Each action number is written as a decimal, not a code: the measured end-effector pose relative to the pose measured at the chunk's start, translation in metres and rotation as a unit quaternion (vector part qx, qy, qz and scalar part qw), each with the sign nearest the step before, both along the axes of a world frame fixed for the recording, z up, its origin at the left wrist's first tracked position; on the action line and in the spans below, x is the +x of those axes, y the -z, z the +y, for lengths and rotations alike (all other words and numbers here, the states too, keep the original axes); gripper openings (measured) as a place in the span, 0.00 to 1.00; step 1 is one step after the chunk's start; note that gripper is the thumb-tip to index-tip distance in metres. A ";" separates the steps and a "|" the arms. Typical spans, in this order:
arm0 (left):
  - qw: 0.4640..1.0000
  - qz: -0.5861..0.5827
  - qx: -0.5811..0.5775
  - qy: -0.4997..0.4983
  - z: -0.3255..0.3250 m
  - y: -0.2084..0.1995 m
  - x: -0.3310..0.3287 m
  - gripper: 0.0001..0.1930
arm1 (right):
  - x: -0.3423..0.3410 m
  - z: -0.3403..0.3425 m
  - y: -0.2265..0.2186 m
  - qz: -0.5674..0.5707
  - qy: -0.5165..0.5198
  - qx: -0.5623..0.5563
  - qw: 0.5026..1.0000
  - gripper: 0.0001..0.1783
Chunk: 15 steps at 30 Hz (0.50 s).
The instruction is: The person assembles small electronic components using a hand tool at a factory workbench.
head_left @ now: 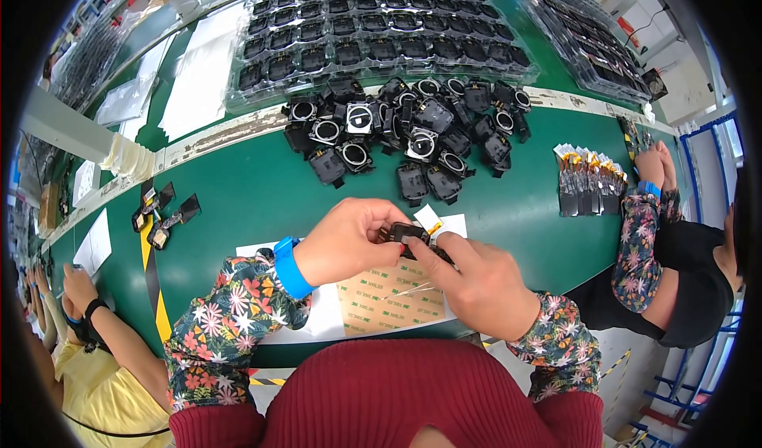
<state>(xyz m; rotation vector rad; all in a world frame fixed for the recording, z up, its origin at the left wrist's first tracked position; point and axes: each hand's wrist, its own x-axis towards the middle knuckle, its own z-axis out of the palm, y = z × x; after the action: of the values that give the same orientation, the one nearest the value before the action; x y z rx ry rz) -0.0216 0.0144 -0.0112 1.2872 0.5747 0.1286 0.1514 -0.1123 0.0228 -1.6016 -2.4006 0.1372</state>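
Between my two hands, above a sheet of brown printed backing paper (381,301), is a small black plastic housing (407,231). My left hand (349,238) grips the housing from its left side, thumb and fingers closed on it. The fingers of my right hand (484,277) press against its right side; whether they also hold something small is hidden. A white tab with a yellow-orange strip (431,220) sticks up behind the housing. White paper (305,317) lies under the brown sheet.
A heap of black housings (421,126), some with round rings, lies ahead. Behind it stand filled clear trays (381,23). Flat parts with white and orange tabs (589,180) lie right; several small assemblies (163,214) lie left. Co-workers sit on both sides, with a hand (652,166) at right.
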 end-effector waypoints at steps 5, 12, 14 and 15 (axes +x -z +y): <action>1.000 -0.001 0.005 -0.002 -0.004 -0.003 0.000 0.12 | 0.001 -0.001 -0.002 0.014 0.003 -0.001 1.000 0.27; 1.000 -0.009 -0.003 -0.006 -0.004 -0.004 0.001 0.13 | 0.000 0.000 -0.005 -0.003 0.002 0.018 1.000 0.26; 1.000 -0.010 -0.003 -0.008 -0.004 -0.004 0.001 0.14 | -0.001 0.000 -0.006 -0.012 0.002 0.031 0.999 0.26; 1.000 -0.007 -0.003 -0.010 -0.004 -0.005 0.001 0.14 | -0.001 -0.001 -0.008 -0.024 0.000 0.029 0.999 0.26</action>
<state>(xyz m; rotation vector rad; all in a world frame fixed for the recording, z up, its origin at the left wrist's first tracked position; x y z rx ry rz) -0.0207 0.0101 -0.0067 1.2742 0.5757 0.1514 0.1506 -0.1129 0.0312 -1.5975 -2.4164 0.0279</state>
